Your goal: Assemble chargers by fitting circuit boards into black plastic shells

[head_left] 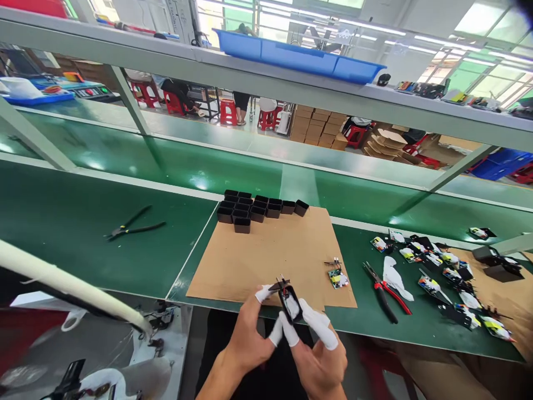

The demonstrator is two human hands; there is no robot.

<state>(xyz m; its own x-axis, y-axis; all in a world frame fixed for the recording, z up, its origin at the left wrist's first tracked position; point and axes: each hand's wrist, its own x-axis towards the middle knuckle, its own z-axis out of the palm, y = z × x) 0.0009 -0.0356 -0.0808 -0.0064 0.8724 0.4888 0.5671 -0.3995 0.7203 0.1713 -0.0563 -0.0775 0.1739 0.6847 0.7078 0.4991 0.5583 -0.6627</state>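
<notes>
Both my hands hold a small black plastic casing (290,303) with a white part inside and thin wire leads sticking out at its top. My left hand (249,333) pinches its left side with white finger cots on the fingertips. My right hand (318,350) grips it from the right and below, also in white finger cots. They hover over the near edge of a brown cardboard sheet (266,255). A small circuit board (338,276) with leads lies on the cardboard just right of my hands. Several empty black casings (254,208) stand grouped at the cardboard's far edge.
Red-handled pliers (385,294) lie on the green bench (75,222) right of the cardboard, beside several loose circuit boards (441,272). Black pliers (133,225) lie at left. A white padded bar (70,283) crosses the lower left. A blue tray (297,55) sits on the overhead shelf.
</notes>
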